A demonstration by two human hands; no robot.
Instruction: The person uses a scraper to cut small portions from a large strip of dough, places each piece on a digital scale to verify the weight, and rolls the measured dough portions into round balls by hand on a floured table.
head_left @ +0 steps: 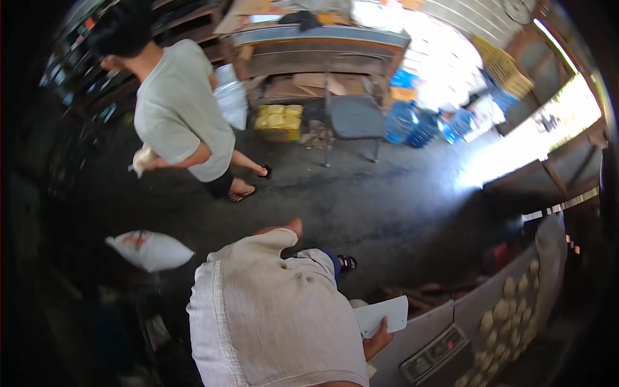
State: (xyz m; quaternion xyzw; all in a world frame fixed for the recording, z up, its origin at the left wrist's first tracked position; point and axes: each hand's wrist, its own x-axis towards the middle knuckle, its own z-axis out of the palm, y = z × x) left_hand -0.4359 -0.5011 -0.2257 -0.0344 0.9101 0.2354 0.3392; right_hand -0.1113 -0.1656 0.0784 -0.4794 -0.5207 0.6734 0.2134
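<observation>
The right hand (pixel 382 338) grips the lower edge of a scraper (pixel 382 316), its fingers bent against the flat face; the left hand is out of my sight, so I cannot tell how it stands. The scraper, as I take it to be, sits raised by the near end of the table (pixel 429 327), just beside the scale (pixel 435 355). Farther along lie many lumps (pixel 501 311), already parted into small pieces, some touching; whether any remain to be parted, I cannot see. The scraper is smooth, white, thin and stiff-looking, with rounded corners. The lumps look soft and doughy, pale and roughly round, against a dull grey surface. The scale is boxy with a red-lit display. A plump white sack (pixel 153 250) slumps on the dark, smooth floor (pixel 284 193).
</observation>
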